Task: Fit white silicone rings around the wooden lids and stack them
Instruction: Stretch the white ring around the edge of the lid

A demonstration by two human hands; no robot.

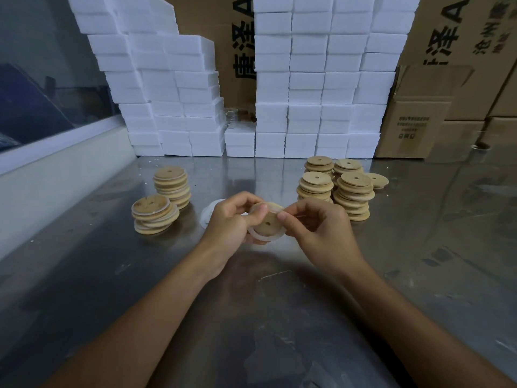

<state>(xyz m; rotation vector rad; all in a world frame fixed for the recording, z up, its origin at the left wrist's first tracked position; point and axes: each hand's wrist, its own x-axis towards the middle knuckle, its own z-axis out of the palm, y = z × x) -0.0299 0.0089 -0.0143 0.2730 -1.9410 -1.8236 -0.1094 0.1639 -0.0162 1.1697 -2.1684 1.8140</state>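
Both hands hold one wooden lid (267, 223) up over the metal desk (251, 303). The left hand (229, 222) grips its left edge, and the right hand (319, 228) pinches the white ring (261, 237) at the lid's upper right rim. Ringed lids (155, 215) are stacked to the left, bare lids (354, 196) to the right, and loose rings (208, 215) lie behind the left hand.

Open counter (251, 317) is left in front. Passage on the left is narrowed by two ringed lid stacks (165, 197), on the right by bare lid stacks (340, 186); the back is closed by foam blocks (307, 107).
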